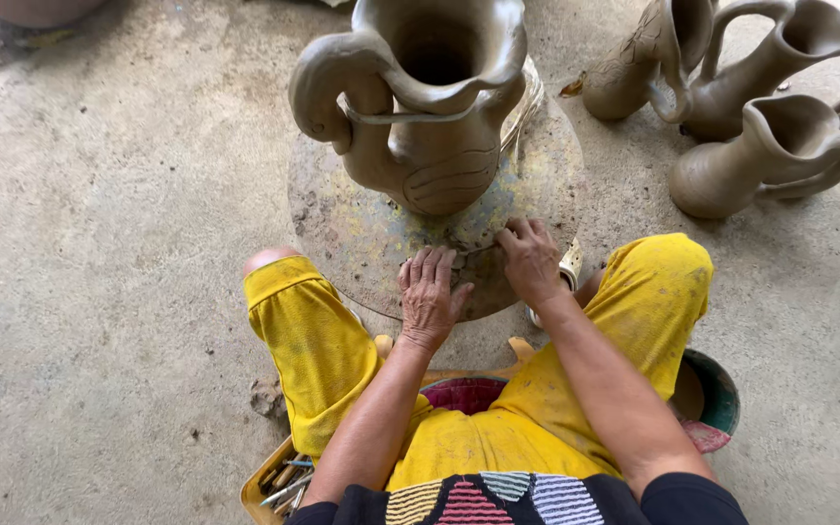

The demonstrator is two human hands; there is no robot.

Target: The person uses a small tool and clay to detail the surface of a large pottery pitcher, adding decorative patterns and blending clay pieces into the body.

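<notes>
**Hands at the foot of an unfired clay vase**

Both hands rest on the round turntable (342, 233), close to the body. We see the left hand (429, 298) lying palm down on the near part of the disc, fingers spread apart and flat, gripping nothing. We see the right hand (531, 259) just beside it, fingers curled loosely with the tips on the disc just beside the foot of the vase; it is not clamped on anything, and we cannot tell whether the tips touch the clay itself.

Nearest the camera we note yellow trousers (315, 350), the knees parted to either side of the disc. A wooden tray of tools (279, 482) lies beside the left thigh. A green-rimmed bowl (721, 391) shows behind the right thigh.

Beyond the hands, the clay vase (430, 117) stands upright on the middle of the turntable. It is wet grey-brown, with a wide wavy mouth, a thick curled handle on its left side, and incised lines low on its belly.

Farther off, at upper right, we count several similar clay jugs (760, 146) on the concrete floor (99, 243), some upright and some tilted or lying against each other, well apart from the turntable.
</notes>
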